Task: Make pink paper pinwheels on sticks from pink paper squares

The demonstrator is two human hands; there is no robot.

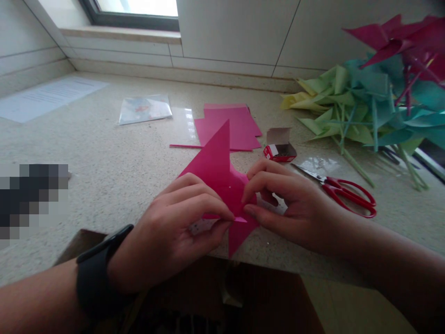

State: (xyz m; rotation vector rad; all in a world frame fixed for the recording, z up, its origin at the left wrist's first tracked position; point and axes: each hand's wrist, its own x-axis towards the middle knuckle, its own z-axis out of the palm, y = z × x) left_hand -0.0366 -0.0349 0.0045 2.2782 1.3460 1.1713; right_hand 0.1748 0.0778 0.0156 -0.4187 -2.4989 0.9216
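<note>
My left hand (177, 222) and my right hand (285, 204) meet over a piece of folded pink paper (222, 178) at the near edge of the counter (104, 153). The paper is bright magenta, matte, creased into sharp triangles: one tall point stands up toward the far side, another juts down past the counter's near edge. My left thumb and forefinger are pinched narrow on a small folded tip at its middle, and my right fingertips curl in close against the same spot from the right, touching the paper.

Just beyond my right hand sits a small red and white box (279, 149) with its cardboard flap standing open; I cannot tell what is inside. Any lettering on it is too small to read. Farther left lies a flat clear plastic packet (144, 109) with something pale and a reddish mark inside, also unreadable. At the far left a printed sheet (48, 97) lies flat, its lines of text too faint to make out.

A stack of pink paper sheets (232, 123) lies beyond my work. Red-handled scissors (344, 192) rest just right of my right hand. At the far right is a heap of paper pinwheels (375, 97) in yellow, green, teal and magenta.
</note>
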